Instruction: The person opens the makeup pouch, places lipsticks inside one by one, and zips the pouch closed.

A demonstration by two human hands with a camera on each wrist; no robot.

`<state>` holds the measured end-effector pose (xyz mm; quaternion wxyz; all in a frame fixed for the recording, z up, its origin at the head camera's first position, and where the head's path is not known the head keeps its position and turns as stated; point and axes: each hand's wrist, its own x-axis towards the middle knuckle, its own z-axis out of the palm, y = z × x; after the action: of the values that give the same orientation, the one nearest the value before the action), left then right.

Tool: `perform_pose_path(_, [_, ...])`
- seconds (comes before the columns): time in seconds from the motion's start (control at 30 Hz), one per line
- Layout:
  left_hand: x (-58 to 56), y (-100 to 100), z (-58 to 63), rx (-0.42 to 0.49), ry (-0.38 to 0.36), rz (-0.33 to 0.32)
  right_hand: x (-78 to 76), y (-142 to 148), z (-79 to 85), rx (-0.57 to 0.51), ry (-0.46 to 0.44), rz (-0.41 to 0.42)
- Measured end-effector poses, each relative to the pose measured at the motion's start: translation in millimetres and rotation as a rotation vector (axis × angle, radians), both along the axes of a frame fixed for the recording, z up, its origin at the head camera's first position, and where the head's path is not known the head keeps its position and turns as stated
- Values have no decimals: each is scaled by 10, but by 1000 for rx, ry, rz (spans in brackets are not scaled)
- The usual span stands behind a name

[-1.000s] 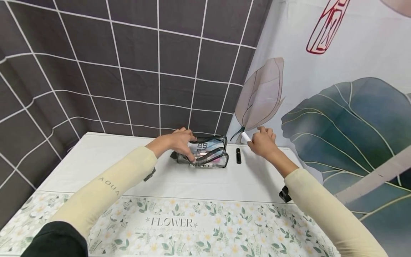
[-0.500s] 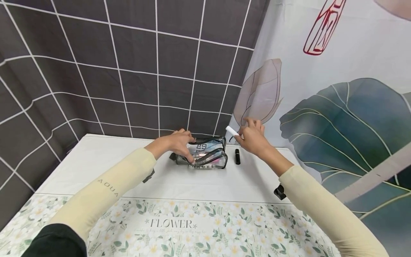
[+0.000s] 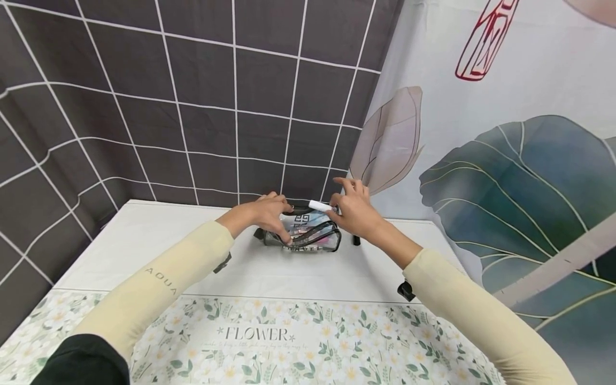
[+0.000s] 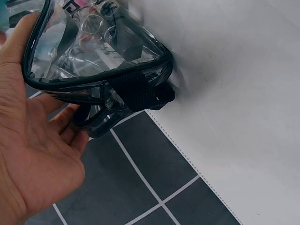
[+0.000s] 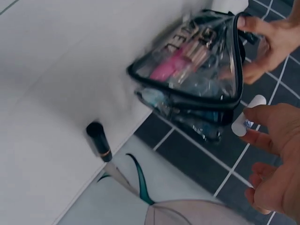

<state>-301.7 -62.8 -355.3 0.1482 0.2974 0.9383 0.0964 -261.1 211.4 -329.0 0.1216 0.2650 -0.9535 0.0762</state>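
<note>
A clear cosmetic bag [image 3: 315,235] with black piping sits at the back of the white table, its top parted. My left hand [image 3: 269,214] grips its left end, the thumb on the front side and fingers on the back. Pink and clear items [image 5: 180,65] show through the plastic in the right wrist view. My right hand [image 3: 356,211] pinches a small white tube [image 3: 319,206] between thumb and index finger, over the bag's back right part. In the right wrist view the tube lies close beside the bag's edge.
A black lipstick-like tube [image 5: 99,140] lies on the white table [image 3: 279,275] right of the bag, partly hidden by my right hand in the head view. A dark grid-patterned cloth [image 3: 192,107] hangs behind. The table's front has a floral cover [image 3: 260,353].
My right hand has moved left with the white tube, from beyond the black tube to over the bag. My left hand has stayed on the bag.
</note>
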Motion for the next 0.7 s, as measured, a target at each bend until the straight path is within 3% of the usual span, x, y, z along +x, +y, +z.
perform_pose_path(0.7, [-41, 3, -4, -27, 16, -6, -12, -566, -251, 109, -16, 60])
